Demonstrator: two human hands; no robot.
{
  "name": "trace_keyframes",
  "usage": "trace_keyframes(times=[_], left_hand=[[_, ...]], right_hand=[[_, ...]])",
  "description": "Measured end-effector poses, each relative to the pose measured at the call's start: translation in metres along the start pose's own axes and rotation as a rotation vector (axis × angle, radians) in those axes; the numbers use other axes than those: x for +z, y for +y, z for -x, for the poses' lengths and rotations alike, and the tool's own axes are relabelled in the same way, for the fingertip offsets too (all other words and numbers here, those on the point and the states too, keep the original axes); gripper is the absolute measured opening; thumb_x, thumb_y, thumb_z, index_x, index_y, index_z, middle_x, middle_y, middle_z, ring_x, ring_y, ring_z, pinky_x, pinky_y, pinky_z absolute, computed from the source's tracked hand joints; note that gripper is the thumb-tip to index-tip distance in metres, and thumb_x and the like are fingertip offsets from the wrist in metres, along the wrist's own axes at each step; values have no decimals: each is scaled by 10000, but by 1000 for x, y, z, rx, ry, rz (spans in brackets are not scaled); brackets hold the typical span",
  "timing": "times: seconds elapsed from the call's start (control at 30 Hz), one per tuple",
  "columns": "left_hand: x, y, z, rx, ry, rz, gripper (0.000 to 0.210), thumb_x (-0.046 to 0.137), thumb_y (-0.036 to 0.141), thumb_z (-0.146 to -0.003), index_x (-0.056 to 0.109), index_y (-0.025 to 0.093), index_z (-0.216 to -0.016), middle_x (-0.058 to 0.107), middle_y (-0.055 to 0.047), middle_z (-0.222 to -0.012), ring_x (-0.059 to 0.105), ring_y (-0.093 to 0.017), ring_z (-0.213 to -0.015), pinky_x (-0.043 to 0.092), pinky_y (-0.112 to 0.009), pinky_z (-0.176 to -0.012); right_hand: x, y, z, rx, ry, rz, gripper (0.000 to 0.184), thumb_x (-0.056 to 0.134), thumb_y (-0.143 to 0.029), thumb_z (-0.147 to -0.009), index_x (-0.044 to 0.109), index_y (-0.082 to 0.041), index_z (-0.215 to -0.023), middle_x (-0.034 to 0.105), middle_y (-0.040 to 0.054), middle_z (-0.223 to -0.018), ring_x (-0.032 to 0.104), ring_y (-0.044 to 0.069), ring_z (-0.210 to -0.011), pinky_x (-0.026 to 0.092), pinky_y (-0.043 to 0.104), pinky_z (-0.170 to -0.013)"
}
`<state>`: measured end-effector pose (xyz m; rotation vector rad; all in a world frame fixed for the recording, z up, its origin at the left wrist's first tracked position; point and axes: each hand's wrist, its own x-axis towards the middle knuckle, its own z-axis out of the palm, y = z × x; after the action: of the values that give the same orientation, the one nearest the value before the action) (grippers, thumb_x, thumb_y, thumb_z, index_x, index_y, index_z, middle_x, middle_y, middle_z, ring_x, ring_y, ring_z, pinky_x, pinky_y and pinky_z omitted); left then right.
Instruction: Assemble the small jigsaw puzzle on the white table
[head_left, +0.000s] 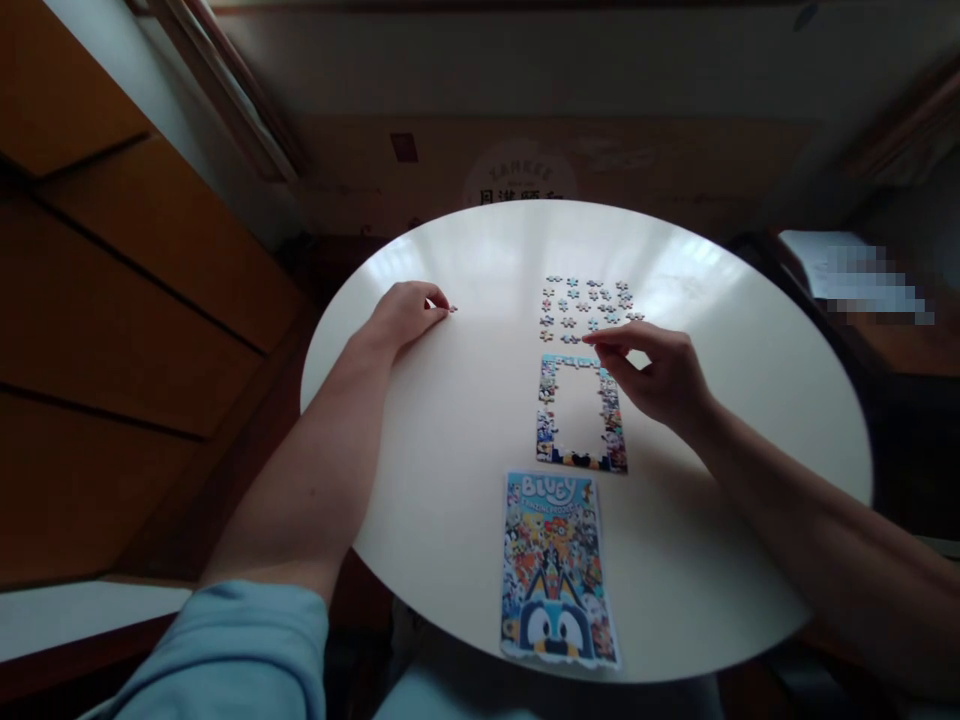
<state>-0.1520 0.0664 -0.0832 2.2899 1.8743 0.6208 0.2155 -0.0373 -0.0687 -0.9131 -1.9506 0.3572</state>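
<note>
1. Puzzle border (547, 408) is lying on the table (450, 430), between loose pieces (583, 307) and picture sheet (555, 570).
2. Right hand (656, 375) is reaching over its upper corner, fingertips nearly closed; cannot tell whether they are holding anything. Risk: low palm brushing joints loose.
3. Left hand (409, 312) is pinching a small piece (453, 309), fingertips together; slack grip risking a drop.

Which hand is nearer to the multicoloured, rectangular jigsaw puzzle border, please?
Right. The right hand is by the upper right corner of the puzzle border; the left hand is well off to its upper left.
</note>
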Motion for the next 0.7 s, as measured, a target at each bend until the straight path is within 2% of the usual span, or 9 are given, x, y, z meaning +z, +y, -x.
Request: trace_keyframes(times=[0.13,0.33,0.47,0.53,0.63,0.7], left_hand=[[1,1,-1,31,37,13,217,713,329,-825,804,240,-1000,745,-56,-936,647,-211,-780,486,-317,-792],[1,2,-7,2,26,15,118,737,327,-787,812,246,-829,731,-64,-885,648,-229,-784,505,-348,-826],[-6,11,-1,-80,29,173,89,814,316,-698,775,241,-726,732,-52,-757,645,-218,-716,524,-346,-750],[-13,27,7,-101,-56,340,101,795,325,-707,762,230,-712,741,-52,-734,641,-195,-665,529,-329,-667],[-23,66,21,-116,-301,543,118,786,329,-712,786,220,-759,729,-55,-669,595,-161,-562,478,-282,-509],[-27,94,30,-95,-438,619,143,778,339,-735,805,226,-816,741,-54,-695,588,-147,-563,452,-257,-479]], right_hand=[[2,-4,-1,-24,-16,-15,204,614,-180,-888,792,-227,-976,757,30,-813,671,155,-702,574,318,-639],[1,-2,1,-3,-11,-13,197,618,-181,-888,789,-219,-977,752,31,-805,662,153,-689,554,317,-620],[2,0,0,-23,-27,-26,201,612,-177,-899,783,-225,-992,752,31,-827,657,147,-692,544,313,-619],[4,-1,0,-42,-39,-35,201,606,-171,-908,778,-226,-996,740,24,-805,643,137,-672,538,304,-614],[9,-4,-2,-74,-68,-65,183,611,-171,-930,767,-216,-1014,720,20,-786,627,120,-652,531,284,-601],[12,-6,-2,-88,-94,-74,159,630,-188,-940,759,-215,-1027,724,25,-809,634,120,-661,533,282,-603]])
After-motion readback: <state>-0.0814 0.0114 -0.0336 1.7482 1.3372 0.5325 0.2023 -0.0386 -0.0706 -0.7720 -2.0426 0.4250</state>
